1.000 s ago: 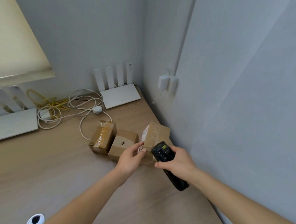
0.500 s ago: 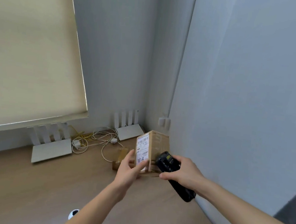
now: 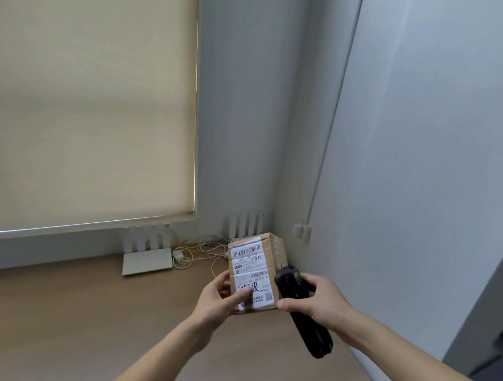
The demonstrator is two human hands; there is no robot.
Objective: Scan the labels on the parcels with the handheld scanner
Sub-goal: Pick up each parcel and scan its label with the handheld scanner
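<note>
My left hand (image 3: 218, 297) grips a brown cardboard parcel (image 3: 272, 247) by its lower left corner and holds it up, tilted, above the wooden desk. Its white shipping label (image 3: 250, 270) with barcodes and handwriting faces me; my thumb covers the label's lower left. My right hand (image 3: 316, 298) is closed around a black handheld scanner (image 3: 302, 315), whose head sits right beside the parcel's right edge. The other parcels are hidden behind the raised one.
A white router (image 3: 148, 261) with upright antennas lies on the wooden desk (image 3: 78, 312) under a beige roller blind (image 3: 84, 97). A second router (image 3: 246, 228) and tangled cables (image 3: 195, 252) sit in the corner. Grey walls close in at back and right.
The parcel has been lifted off the desk and turned so its label faces me. The scanner stayed close beside it. My view has tilted upward, showing more blind and wall.
</note>
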